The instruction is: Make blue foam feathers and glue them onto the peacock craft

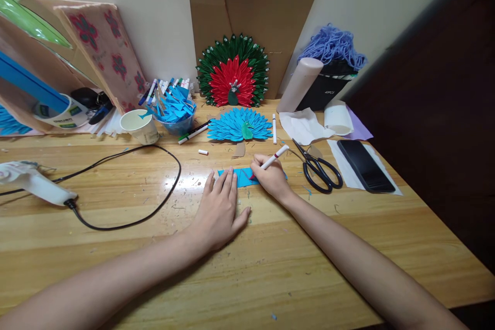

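On the wooden table lies a strip of blue paper with drawn lines on it. My left hand rests flat with fingers stretched, its fingertips on the strip's left end. A white marker with a dark red band is gripped in my right hand, its tip at the strip. The right part of the strip is mostly hidden under that hand. A white marker cap lies beyond my left hand. Just behind the strip sits a blue paper peacock with a green body.
Black-handled scissors and a phone lie to the right. Left is a glue gun with a looping black cord. Behind are a paper cup, a bowl of blue pieces and a red-green peacock against cardboard.
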Demonstrator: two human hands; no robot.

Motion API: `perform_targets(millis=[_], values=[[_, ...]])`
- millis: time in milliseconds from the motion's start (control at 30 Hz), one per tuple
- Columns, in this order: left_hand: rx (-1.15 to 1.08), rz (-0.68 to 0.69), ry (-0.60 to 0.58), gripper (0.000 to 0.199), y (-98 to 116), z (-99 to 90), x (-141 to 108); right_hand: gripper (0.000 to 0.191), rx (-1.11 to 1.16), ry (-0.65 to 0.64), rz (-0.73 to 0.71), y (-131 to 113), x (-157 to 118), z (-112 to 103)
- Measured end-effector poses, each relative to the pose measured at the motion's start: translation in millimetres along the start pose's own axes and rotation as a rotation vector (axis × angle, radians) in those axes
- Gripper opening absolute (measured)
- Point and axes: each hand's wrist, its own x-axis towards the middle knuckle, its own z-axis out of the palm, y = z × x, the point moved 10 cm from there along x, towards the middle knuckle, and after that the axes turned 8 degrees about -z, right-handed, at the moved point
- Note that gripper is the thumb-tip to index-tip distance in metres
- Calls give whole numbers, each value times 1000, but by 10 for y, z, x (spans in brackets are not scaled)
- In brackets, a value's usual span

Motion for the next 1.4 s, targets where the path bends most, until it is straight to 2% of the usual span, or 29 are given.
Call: perform_targets(millis=[233, 333, 500, 633, 867, 1200, 1400], values=[[-12, 1, 5, 67, -3, -1, -1, 33, -11, -3, -13, -21, -15, -15], [-21, 2, 7, 66, -3, -3, -3, 32, 57, 19, -50, -75, -24, -35], [-35, -4, 17, 66, -14, 6, -7, 22, 188, -100, -66, -146, -29, 106], [-39, -2, 22, 67, -16, 6, -12, 20, 126, -113, -27, -99, -19, 124], [-38, -12, 42, 66, -16, -26, -20, 29, 45, -123, -76, -102, 2, 135], [-43, -9, 47, 66, -17, -28, -21, 28, 35, -191, -83, -100, -15, 189], [-47, -8, 50, 65, -18, -31, -25, 27, 36, -170, -78, -86, -10, 175]])
